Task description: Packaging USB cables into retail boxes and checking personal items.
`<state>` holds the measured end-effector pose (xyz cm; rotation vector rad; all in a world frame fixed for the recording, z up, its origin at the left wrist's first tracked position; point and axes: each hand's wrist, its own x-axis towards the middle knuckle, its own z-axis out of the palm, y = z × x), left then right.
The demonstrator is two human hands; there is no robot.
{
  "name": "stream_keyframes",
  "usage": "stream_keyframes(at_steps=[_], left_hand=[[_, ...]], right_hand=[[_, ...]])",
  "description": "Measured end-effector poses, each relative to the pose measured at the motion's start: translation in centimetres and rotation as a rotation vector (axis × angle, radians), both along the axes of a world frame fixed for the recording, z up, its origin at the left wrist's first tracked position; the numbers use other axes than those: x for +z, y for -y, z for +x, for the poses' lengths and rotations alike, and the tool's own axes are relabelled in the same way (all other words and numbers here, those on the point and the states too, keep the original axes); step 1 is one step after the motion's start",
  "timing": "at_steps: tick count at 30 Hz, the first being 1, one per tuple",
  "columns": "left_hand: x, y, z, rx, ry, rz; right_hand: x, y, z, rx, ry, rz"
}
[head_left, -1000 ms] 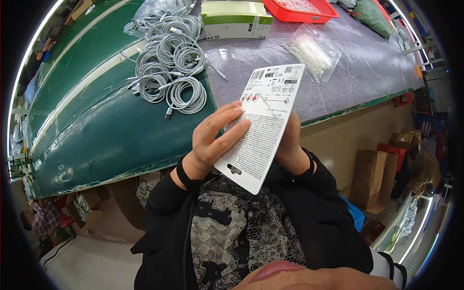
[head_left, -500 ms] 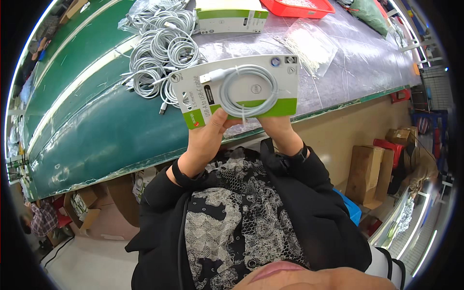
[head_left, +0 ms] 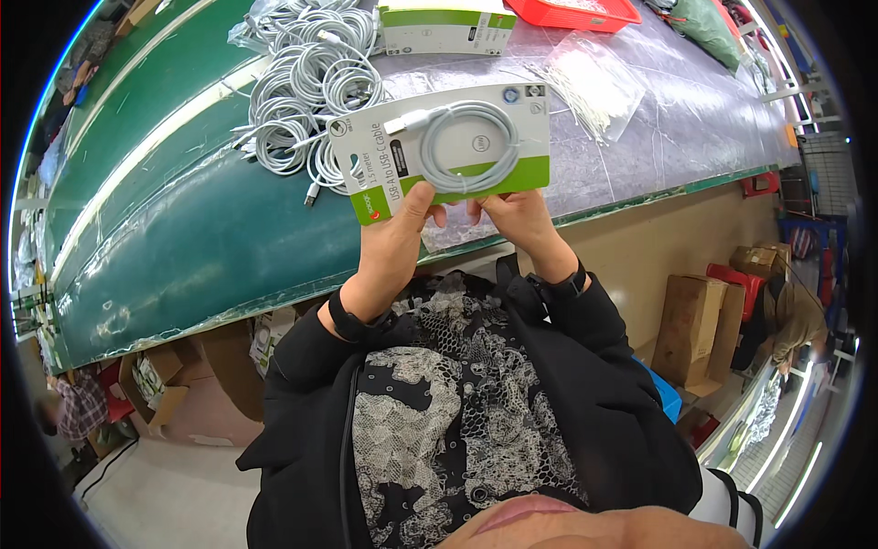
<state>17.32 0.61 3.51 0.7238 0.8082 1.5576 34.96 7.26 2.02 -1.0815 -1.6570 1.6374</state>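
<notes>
Both hands hold up a white-and-green packaging card [head_left: 532, 137] above the table's near edge. A coiled pale grey USB cable [head_left: 434, 166] lies flat on the card's front, with a tie at the bottom of the coil and its plug towards the left. My left hand [head_left: 395, 236] grips the lower left edge, thumb in front and other fingers mostly behind. My right hand [head_left: 523, 221] is closed at the lower right edge, its fingertips partly hidden by the card.
Beyond the card's left side lies a heap of coiled grey cables [head_left: 315, 82]. A white-and-green box [head_left: 446, 35] and a red tray [head_left: 585, 13] stand farther back. White cable ties [head_left: 585, 96] lie in a clear bag. Cardboard boxes [head_left: 690, 329] stand on the floor at right.
The card with the cable has risen slightly, farther from my body. My right hand has shifted at the card's lower edge, and more of its fingers now show.
</notes>
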Motion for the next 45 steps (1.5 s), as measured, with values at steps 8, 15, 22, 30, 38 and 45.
stream_keyframes(at_steps=[8, 15, 22, 30, 38, 45], left_hand=[[-0.5, -0.6, -0.6, 0.167, -0.077, 0.051], [0.0, -0.4, -0.4, 0.040, -0.065, -0.015], [-0.4, -1.0, -2.3, -0.037, 0.054, -0.113], [-2.1, -1.5, -0.9, 0.128, -0.337, 0.157], [-1.9, -2.2, -2.6, 0.086, 0.060, -0.064], [-3.5, -3.3, -2.1, 0.036, 0.127, -0.066]], right_hand=[[0.4, 1.5, -1.9, 0.015, -0.196, -0.060], [-3.6, -0.5, 0.0, -0.075, -0.098, 0.567], [-2.9, -3.7, 3.3, -0.324, -0.218, 0.279], [0.7, -1.4, -4.0, -0.328, -0.216, -0.180], [-2.2, -1.6, -4.6, -0.234, -0.472, -0.051], [-0.6, -2.1, -5.4, -0.259, -0.566, -0.182]])
